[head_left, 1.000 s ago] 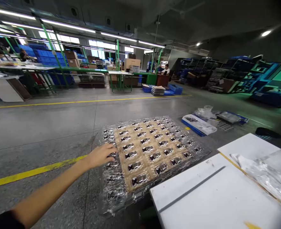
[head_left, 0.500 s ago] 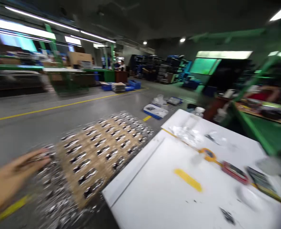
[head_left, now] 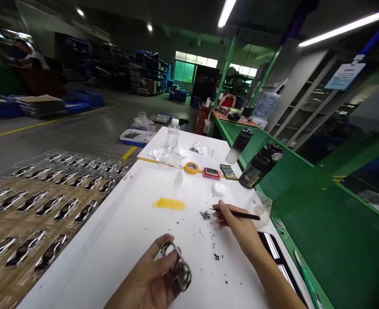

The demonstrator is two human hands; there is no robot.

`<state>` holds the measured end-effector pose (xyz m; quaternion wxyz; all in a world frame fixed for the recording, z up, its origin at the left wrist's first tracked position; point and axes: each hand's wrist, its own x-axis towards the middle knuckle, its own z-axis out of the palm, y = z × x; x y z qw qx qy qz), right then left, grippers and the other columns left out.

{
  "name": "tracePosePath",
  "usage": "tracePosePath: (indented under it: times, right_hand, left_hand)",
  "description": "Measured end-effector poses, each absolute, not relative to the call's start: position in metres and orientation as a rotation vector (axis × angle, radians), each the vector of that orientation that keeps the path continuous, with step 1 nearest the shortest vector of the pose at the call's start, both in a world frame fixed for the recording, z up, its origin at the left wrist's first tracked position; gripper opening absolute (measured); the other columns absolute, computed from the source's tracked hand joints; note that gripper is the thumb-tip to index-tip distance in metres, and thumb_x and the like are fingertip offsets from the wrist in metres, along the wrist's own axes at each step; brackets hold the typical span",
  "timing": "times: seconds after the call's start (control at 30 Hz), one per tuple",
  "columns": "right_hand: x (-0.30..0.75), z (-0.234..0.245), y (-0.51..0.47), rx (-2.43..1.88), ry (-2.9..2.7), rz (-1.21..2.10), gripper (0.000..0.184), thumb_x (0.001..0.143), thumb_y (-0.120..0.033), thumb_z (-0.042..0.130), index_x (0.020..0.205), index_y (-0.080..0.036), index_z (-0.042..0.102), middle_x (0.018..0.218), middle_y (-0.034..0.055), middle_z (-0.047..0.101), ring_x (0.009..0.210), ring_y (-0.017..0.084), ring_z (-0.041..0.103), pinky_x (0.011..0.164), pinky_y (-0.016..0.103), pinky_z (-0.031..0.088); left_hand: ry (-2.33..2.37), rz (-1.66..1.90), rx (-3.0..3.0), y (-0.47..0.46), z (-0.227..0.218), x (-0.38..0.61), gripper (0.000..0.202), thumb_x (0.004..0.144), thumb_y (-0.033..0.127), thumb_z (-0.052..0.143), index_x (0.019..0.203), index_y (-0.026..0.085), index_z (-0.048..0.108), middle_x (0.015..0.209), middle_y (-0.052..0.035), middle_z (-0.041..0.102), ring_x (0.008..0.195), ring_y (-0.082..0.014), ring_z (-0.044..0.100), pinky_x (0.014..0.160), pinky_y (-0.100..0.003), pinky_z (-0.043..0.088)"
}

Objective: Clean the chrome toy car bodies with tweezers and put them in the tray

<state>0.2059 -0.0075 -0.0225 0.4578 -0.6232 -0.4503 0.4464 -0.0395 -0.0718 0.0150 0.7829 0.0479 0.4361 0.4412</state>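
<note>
**Gripping a glossy frame (head_left: 183,275) in the left hand (head_left: 151,271), dark tweezers (head_left: 245,215) in the right hand (head_left: 230,219)**

Clasped between left thumb and curled fingers, with no slack showing; held over the white table (head_left: 121,244), on the wearer's side of the yellow strip (head_left: 170,204) and well apart from it. Pinched near the tips with right thumb and fingers, closed snugly: the tweezers, to the right of the yellow strip, pointing back toward it, just beside a heap of tiny dark parts (head_left: 205,215). Cannot tell from this view of anything caught between the tips.

Looks light enough for one hand, and stiff, with thin walls around the open loop at the upper end. Too blurred to name as plastic or metal. Judging by the bright reflections, likely slick and easily scratched or smudged. Best taken by the outer edges, firmly but without squeezing the loop, probably the weakest section.

Strewn nearer the wearer than the yellow strip, and to its right: loose dark bits (head_left: 216,257), likely almost weightless and easily flicked away. Best nipped gently, one at a time.
</note>
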Motion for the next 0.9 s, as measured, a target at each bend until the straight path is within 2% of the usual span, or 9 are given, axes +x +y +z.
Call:
tracePosePath:
  times: [0.07,0.13,0.23,0.37,0.43,0.53,0.67,0.83,0.9]
  right_hand:
    - [0.202,-0.033,-0.007,-1.515,-1.085,1.155,0.027,0.097,-0.040,0.066,0.102,-0.014,0.068,0.092,0.0035,0.072,0.081,0.016,0.070,0.078,0.035,0.060]
    - [0.201,-0.038,-0.012,-1.511,-1.064,1.169,0.022,0.097,-0.035,0.068,0.101,-0.013,0.067,0.095,0.0035,0.072,0.086,0.017,0.071,0.083,0.038,0.060]
    - [0.198,-0.040,-0.017,-1.538,-1.071,1.143,0.022,0.095,-0.034,0.070,0.093,-0.013,0.066,0.086,0.0008,0.070,0.077,0.015,0.069,0.077,0.034,0.060]
    - [0.192,-0.039,-0.015,-1.587,-1.122,1.080,0.024,0.091,-0.035,0.074,0.084,-0.014,0.065,0.072,-0.0030,0.066,0.063,0.011,0.064,0.065,0.027,0.055]
    - [0.190,-0.040,-0.015,-1.603,-1.144,1.057,0.026,0.090,-0.038,0.075,0.084,-0.014,0.065,0.072,-0.0022,0.066,0.064,0.012,0.063,0.065,0.028,0.054]
    - [0.189,-0.041,-0.016,-1.636,-1.162,1.021,0.029,0.087,-0.045,0.076,0.085,-0.017,0.067,0.074,0.0004,0.069,0.067,0.015,0.063,0.066,0.029,0.052]
    - [0.189,-0.041,-0.020,-1.673,-1.187,0.979,0.029,0.083,-0.048,0.077,0.082,-0.020,0.071,0.073,0.0018,0.069,0.069,0.018,0.062,0.066,0.031,0.049]
    - [0.186,-0.035,-0.025,-1.698,-1.160,0.951,0.028,0.081,-0.048,0.078,0.081,-0.021,0.074,0.077,0.0031,0.073,0.073,0.020,0.064,0.069,0.032,0.049]
    - [0.184,-0.032,-0.026,-1.707,-1.112,0.936,0.027,0.081,-0.047,0.079,0.079,-0.021,0.073,0.075,0.0029,0.072,0.072,0.019,0.063,0.068,0.031,0.048]
  left_hand:
    - [0.944,0.949,0.160,-0.052,0.020,-0.021,0.035,0.077,0.001,0.077,0.102,0.020,0.060,0.082,-0.0041,0.070,0.066,-0.0123,0.068,0.072,-0.029,0.061]
    - [0.939,0.963,0.208,-0.029,0.024,-0.013,0.027,0.081,0.003,0.075,0.096,0.020,0.059,0.081,-0.0040,0.070,0.069,-0.0139,0.069,0.073,-0.031,0.062]
    - [0.936,1.004,0.296,0.001,0.023,-0.010,0.020,0.084,0.010,0.074,0.092,0.020,0.059,0.088,-0.0044,0.070,0.076,-0.0160,0.070,0.072,-0.031,0.062]
    - [0.989,1.083,0.423,0.023,0.014,-0.012,0.016,0.086,0.014,0.075,0.082,0.017,0.059,0.087,-0.0023,0.067,0.069,-0.0094,0.065,0.061,-0.018,0.056]
    - [1.014,1.074,0.463,0.025,0.010,-0.017,0.016,0.085,0.010,0.074,0.079,0.015,0.059,0.083,-0.0029,0.067,0.073,-0.0105,0.067,0.067,-0.019,0.057]
    - [1.046,1.059,0.499,0.022,0.011,-0.024,0.018,0.082,0.007,0.075,0.090,0.016,0.061,0.084,-0.0027,0.069,0.079,-0.0141,0.070,0.074,-0.024,0.059]
    - [1.059,1.005,0.546,0.015,0.012,-0.028,0.050,0.077,0.008,0.080,0.122,0.020,0.061,0.099,-0.0040,0.069,0.079,-0.0165,0.071,0.068,-0.027,0.060]
    - [1.021,0.858,0.660,0.011,0.008,-0.024,0.036,0.082,0.015,0.074,0.116,0.018,0.063,0.115,-0.0084,0.064,0.102,-0.0247,0.072,0.073,-0.028,0.061]
    - [1.014,0.819,0.663,0.010,0.008,-0.022,0.038,0.083,0.016,0.072,0.119,0.019,0.059,0.120,-0.0104,0.065,0.103,-0.0270,0.073,0.072,-0.029,0.061]
